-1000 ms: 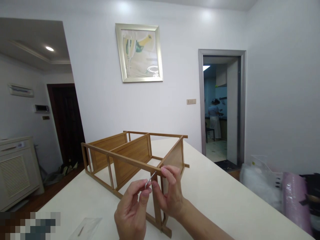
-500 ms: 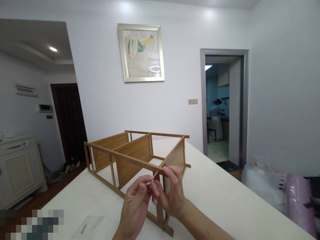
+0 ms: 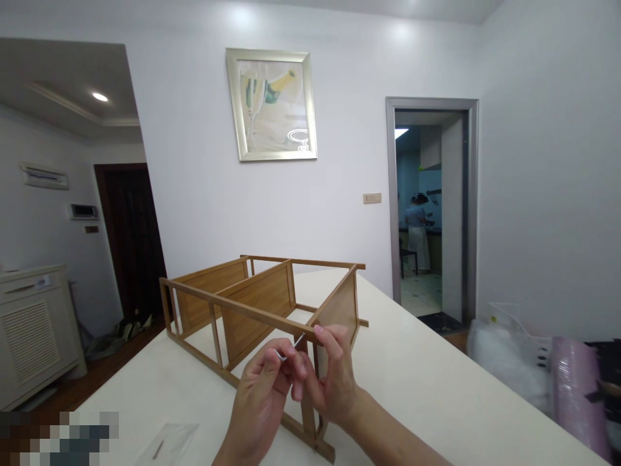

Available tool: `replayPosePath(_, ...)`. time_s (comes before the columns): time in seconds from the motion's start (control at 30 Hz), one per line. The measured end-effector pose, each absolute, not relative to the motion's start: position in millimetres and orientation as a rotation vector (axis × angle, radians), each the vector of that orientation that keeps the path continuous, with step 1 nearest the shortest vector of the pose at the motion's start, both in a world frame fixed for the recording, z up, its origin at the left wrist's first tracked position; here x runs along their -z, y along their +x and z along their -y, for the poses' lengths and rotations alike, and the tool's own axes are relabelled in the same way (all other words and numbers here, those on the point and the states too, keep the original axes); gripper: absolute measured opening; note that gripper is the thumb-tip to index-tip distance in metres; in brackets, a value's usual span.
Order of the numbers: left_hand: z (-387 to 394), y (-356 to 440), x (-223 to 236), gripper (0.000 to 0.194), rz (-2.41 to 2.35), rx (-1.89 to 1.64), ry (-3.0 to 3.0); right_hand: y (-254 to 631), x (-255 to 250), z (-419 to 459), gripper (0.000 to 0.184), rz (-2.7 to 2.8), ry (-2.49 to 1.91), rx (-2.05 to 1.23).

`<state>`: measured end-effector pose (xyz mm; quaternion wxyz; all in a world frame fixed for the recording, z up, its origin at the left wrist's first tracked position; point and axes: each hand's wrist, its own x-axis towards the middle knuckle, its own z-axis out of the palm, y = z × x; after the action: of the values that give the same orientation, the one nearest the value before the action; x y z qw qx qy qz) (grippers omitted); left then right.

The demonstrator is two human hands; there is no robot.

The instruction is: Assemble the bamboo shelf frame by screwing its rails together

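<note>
A wooden shelf rack (image 3: 262, 304) lies on its side on the white table (image 3: 417, 388), its near end towards me. My left hand (image 3: 262, 395) is closed around a thin bent metal hex key (image 3: 299, 340). The key's straight end points up and right to the rail near the rack's front corner; whether it sits in a screw is too small to tell. My right hand (image 3: 337, 378) grips that same corner, index finger bent over the top and thumb low beside the left fingers. Part of the near end board is hidden behind both hands.
A clear plastic bag (image 3: 167, 443) with a small dark piece in it lies at the table's front left. Wrapped pink and clear packing material (image 3: 575, 388) stands beyond the right edge. Through the doorway, a person (image 3: 418, 230) stands at a counter.
The left fingers and the hex key have turned slightly. The right hand keeps its place at the corner. The whole view has shifted a little.
</note>
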<state>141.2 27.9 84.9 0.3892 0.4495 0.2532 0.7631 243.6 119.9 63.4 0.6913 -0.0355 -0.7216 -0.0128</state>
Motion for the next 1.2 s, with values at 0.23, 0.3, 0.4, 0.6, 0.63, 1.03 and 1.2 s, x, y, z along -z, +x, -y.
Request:
replayPosePath(0.23,-12,148,-84,0.038,-1.215,-2.136,1.123,244,-62,-120,0.071,1.633,-0.073,0.009)
replayPosePath(0.3,-8,151,-84,0.042,-1.386,-2.113,1.148,244,-61,-121,0.071,1.634,-0.073,0.004)
replayPosePath(0.4,-3,154,-87,0.044,-1.527,-2.080,1.240,243,-60,-122,0.073,1.629,-0.060,-0.006)
replayPosePath(0.6,0,154,-95,0.029,-1.799,-2.081,1.612,244,-63,-122,0.073,1.630,-0.022,0.009)
replayPosePath(0.63,0,154,-95,0.026,-1.867,-2.090,1.721,244,-63,-122,0.073,1.630,-0.016,0.008)
replayPosePath(1.03,-3,154,-92,0.030,-1.836,-2.147,2.256,245,-64,-122,0.070,1.634,-0.007,-0.001)
replayPosePath(1.2,1,168,-102,0.032,-1.732,-2.185,1.507,245,-64,-121,0.069,1.629,-0.018,-0.001)
